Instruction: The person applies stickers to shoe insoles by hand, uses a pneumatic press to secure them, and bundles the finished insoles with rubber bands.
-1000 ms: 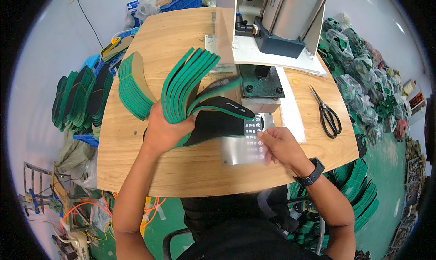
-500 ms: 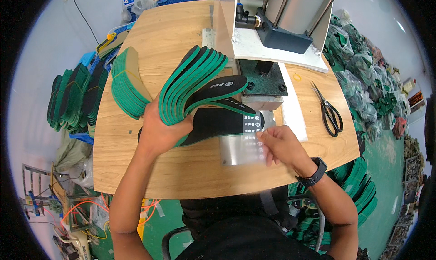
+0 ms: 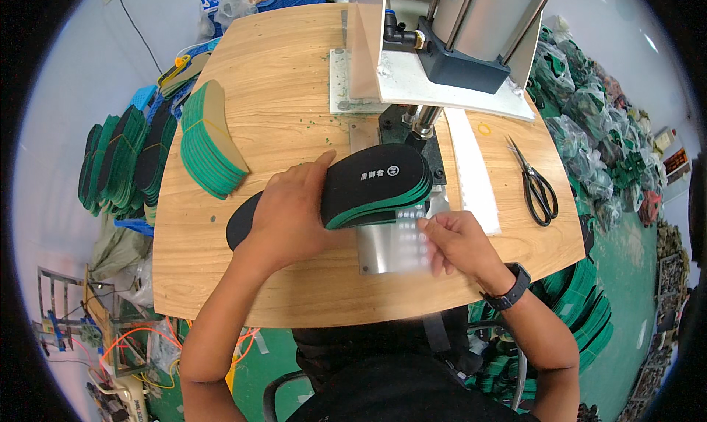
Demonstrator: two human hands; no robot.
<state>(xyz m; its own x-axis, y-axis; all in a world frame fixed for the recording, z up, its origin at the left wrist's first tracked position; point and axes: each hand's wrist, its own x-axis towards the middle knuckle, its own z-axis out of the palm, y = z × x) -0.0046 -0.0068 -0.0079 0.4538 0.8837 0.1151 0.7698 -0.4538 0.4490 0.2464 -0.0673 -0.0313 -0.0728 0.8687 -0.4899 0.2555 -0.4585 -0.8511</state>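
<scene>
My left hand [image 3: 291, 212] presses flat on a stack of black-topped, green-edged shoe insoles [image 3: 375, 183] lying on the wooden table [image 3: 287, 90]. The stack's front end rests by the base of a press machine [image 3: 442, 39]. My right hand [image 3: 453, 238] pinches a small sheet of pale stickers [image 3: 409, 227] over a shiny metal plate [image 3: 390, 249], right beside the stack's near edge. A watch sits on that wrist.
A second bundle of green insoles [image 3: 210, 142] stands on edge at the table's left. Black scissors [image 3: 537, 186] lie at the right beside a white strip [image 3: 471, 171]. More insole piles [image 3: 121, 164] and bagged green goods [image 3: 589, 113] surround the table.
The fanned-out, upright insoles have been laid down flat into a stack under my left hand. My right hand stays at the sticker sheet on the metal plate.
</scene>
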